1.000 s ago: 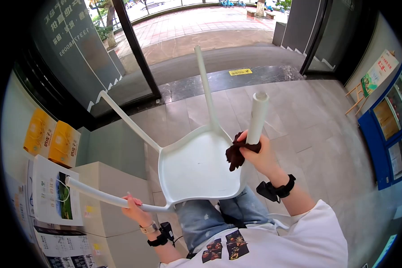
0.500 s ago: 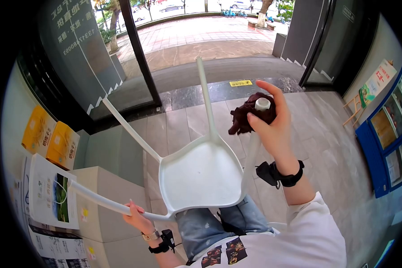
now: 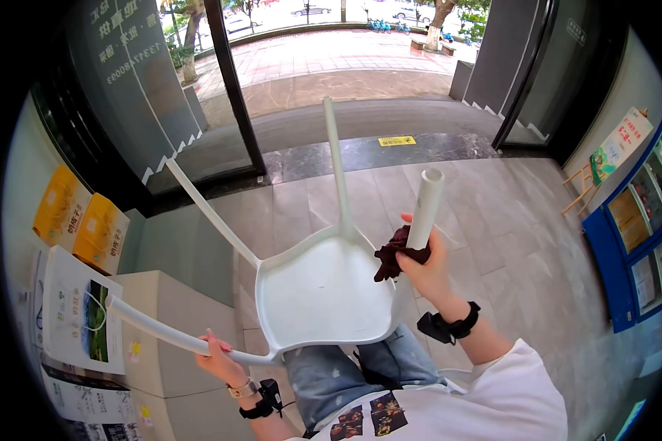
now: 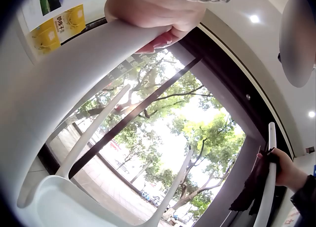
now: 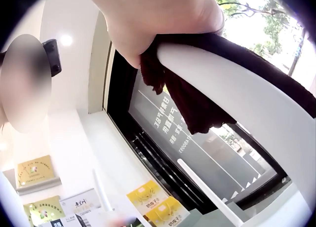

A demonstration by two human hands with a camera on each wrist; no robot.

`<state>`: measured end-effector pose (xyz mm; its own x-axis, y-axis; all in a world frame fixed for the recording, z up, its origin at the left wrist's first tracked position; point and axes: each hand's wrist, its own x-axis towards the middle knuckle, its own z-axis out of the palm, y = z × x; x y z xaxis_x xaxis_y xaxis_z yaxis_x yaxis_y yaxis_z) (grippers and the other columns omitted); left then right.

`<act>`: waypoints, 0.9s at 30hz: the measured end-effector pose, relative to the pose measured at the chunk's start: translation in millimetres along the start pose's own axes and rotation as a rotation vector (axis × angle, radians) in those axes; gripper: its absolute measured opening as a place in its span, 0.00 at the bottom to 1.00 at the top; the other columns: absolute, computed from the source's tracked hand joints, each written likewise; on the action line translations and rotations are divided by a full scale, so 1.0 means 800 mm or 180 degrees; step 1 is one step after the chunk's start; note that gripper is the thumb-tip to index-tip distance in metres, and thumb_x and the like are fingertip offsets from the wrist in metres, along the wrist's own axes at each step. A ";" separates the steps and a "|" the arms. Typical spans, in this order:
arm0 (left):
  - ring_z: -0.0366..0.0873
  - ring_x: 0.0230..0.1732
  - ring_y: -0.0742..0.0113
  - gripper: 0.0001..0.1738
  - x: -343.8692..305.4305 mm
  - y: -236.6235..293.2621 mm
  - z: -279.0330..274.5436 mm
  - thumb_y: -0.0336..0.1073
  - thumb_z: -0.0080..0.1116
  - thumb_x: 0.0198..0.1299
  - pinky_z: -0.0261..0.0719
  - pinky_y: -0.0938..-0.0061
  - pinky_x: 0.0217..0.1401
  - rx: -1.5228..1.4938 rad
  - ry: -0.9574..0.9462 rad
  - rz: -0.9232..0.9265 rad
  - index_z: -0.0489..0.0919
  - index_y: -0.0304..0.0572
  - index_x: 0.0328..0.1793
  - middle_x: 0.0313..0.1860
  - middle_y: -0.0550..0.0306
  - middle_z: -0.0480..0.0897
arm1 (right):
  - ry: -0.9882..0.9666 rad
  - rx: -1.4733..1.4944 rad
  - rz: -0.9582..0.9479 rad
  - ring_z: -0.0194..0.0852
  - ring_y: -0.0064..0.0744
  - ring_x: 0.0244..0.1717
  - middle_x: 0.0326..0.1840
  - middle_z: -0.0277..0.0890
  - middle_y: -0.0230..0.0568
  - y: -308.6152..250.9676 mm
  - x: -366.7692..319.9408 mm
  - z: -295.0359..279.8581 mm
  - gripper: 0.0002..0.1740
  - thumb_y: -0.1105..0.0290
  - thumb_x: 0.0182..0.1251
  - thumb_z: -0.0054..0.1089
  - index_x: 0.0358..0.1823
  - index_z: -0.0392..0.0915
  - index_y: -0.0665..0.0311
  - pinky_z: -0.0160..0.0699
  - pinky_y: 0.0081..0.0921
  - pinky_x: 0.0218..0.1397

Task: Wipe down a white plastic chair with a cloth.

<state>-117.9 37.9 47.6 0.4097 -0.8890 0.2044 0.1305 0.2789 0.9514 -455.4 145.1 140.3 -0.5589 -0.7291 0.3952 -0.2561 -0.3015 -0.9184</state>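
Observation:
A white plastic chair (image 3: 324,290) is turned upside down over the person's thighs, its legs pointing up and outward. My left hand (image 3: 219,359) grips the near left leg (image 3: 154,323) close to the seat. Around the near right leg (image 3: 425,209) my right hand (image 3: 430,273) holds a crumpled dark brown cloth (image 3: 399,253), partway below the leg's round end. In the right wrist view, the cloth (image 5: 195,106) lies against the leg and a loose part hangs down. The two far legs stand free of both hands.
On the left are a pale counter (image 3: 191,323), yellow boxes (image 3: 101,234) and a white bag (image 3: 70,309). A glass door (image 3: 176,95) stands at the far left. To the right are a blue cabinet (image 3: 610,272) and a small easel sign (image 3: 618,151).
The right hand and cloth went up to the end of the near right leg, then came back down along it. The left hand keeps its grip on the near left leg.

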 end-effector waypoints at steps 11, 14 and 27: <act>0.59 0.13 0.80 0.10 0.005 -0.002 0.003 0.31 0.52 0.57 0.56 0.84 0.17 0.0062 -0.0029 -0.0066 0.66 0.42 0.25 0.11 0.66 0.64 | -0.0817 0.0736 0.0157 0.70 0.19 0.39 0.35 0.73 0.34 -0.090 0.092 -0.004 0.17 0.80 0.51 0.53 0.45 0.71 0.66 0.70 0.17 0.43; 0.59 0.13 0.80 0.10 0.002 0.003 0.010 0.31 0.52 0.57 0.56 0.83 0.17 0.0105 0.0035 0.0027 0.66 0.42 0.25 0.11 0.67 0.63 | -0.1285 0.1384 0.0679 0.70 0.22 0.40 0.35 0.73 0.34 -0.048 0.073 -0.014 0.13 0.80 0.49 0.50 0.39 0.72 0.66 0.68 0.21 0.47; 0.59 0.12 0.80 0.10 0.010 -0.008 0.002 0.31 0.51 0.58 0.58 0.83 0.16 0.0117 -0.0065 0.0081 0.66 0.42 0.25 0.11 0.65 0.64 | -0.2065 0.0639 0.1225 0.70 0.22 0.41 0.36 0.72 0.34 0.040 0.006 -0.041 0.17 0.81 0.48 0.57 0.42 0.70 0.64 0.72 0.22 0.42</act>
<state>-116.9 28.0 43.2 0.3939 -0.8891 0.2331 0.0869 0.2885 0.9535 -492.1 151.6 113.5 0.0093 -0.9998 0.0151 0.0444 -0.0147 -0.9989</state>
